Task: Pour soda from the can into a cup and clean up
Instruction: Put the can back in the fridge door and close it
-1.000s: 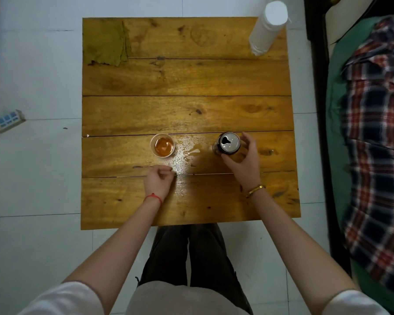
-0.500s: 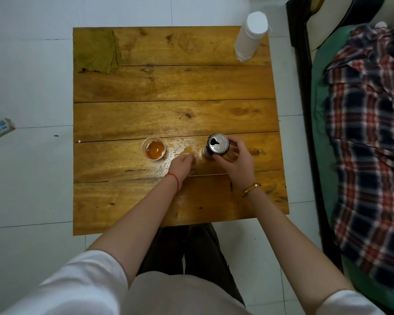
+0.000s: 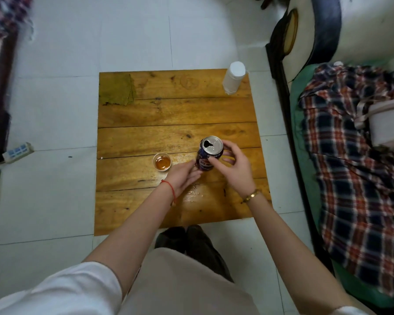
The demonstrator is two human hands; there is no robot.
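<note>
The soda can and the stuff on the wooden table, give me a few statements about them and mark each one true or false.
1. The soda can is open at the top. True.
2. The right hand grips the can. True.
3. The cup is empty. False: it holds amber liquid.
4. The white bottle lies on its side by the cup. False: it stands at the table's far right corner.
5. A green cloth lies at the far left corner. True.
</note>
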